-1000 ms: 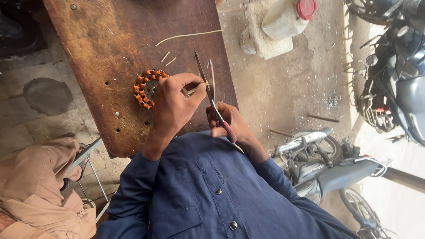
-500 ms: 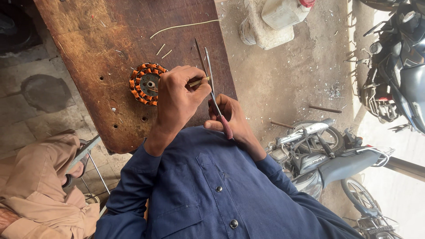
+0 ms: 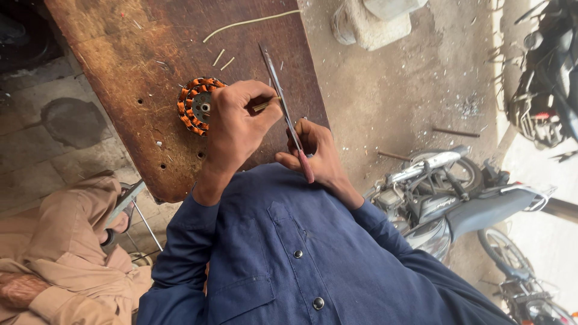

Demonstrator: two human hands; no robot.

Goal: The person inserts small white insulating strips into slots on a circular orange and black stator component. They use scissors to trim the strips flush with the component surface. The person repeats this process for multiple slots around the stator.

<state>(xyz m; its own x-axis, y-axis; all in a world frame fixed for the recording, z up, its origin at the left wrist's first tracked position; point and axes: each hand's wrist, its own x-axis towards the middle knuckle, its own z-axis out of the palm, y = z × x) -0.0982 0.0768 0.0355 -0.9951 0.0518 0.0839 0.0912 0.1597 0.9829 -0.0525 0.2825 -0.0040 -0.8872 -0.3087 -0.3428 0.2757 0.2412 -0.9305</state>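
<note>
A round stator [image 3: 194,107] wound with orange-copper coils lies on a worn wooden bench [image 3: 138,54]. My left hand [image 3: 241,123] rests just right of it, partly over its edge, and pinches a thin pale strip [image 3: 265,105] between thumb and fingers. My right hand [image 3: 322,157] grips long scissors [image 3: 286,108] by their red handles. The blades point away from me and meet the strip's end. Both of my sleeves are dark blue.
Short pale cut pieces [image 3: 220,58] and a long thin strip [image 3: 253,20] lie on the bench's far part. Another person in tan clothes [image 3: 66,259] sits at the lower left by a metal stool [image 3: 135,207]. Motorcycles [image 3: 445,192] stand on the right, and a white container [image 3: 367,21] sits on the dusty ground.
My two hands and the scissors stay together at the stator with only small shifts. The strip's end now sits at the scissor blades. The view has drifted a little.
</note>
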